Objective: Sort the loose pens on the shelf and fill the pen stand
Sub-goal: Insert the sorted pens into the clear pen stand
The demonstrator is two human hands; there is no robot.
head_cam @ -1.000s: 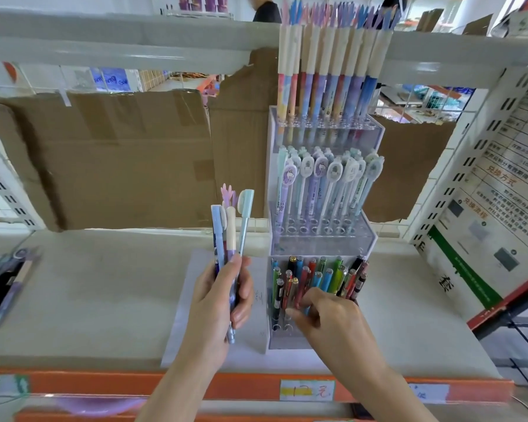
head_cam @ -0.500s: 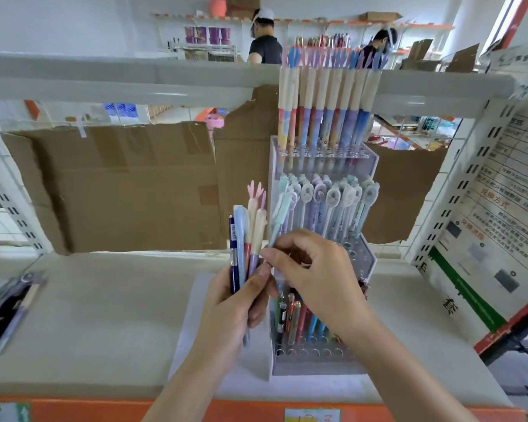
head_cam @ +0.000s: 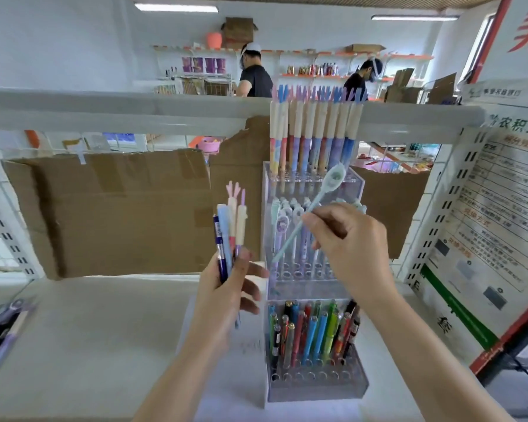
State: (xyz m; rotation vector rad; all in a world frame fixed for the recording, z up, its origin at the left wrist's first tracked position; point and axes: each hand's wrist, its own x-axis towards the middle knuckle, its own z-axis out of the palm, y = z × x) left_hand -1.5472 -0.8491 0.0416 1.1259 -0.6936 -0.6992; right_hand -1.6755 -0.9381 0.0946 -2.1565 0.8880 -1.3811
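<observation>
A: Where is the pale green pen [head_cam: 310, 210] now?
B: In the right hand [head_cam: 346, 239]. Thumb and forefinger pinch it partway along the barrel, its round flat cap up and to the right of the fingers [head_cam: 310, 222], its tip slanting down and left of them, in front of the middle tier of the pen stand [head_cam: 314, 287].
A: It was in the left bundle a moment ago, wasn't it?
B: Yes. 0.5 s ago the right hand was just pinching it among the left hand's pens; 1 s ago that hand was down at the bottom tier. Now the pen is clear of the bundle, so 1 pen has been sorted out and, I judge, is headed for the middle row, whose pens have the same rounded tops.
A: And the left hand [head_cam: 229, 287]?
B: It grips the remaining pens [head_cam: 230, 229] upright, thumb over them, the other fingers loosely spread toward the stand. I count about 4: a dark blue one, a light blue one and 2 with pronged tops like the top row.
A: How do the arms sit?
B: Both forearms reach up from below. The right wrist is raised and cocked in front of the stand; the left sits lower, just left of the stand, above the shelf [head_cam: 89, 330].
A: Is there room in the stand?
B: The front holes of the bottom tier show empty; free slots in the middle row I cannot tell.
</observation>
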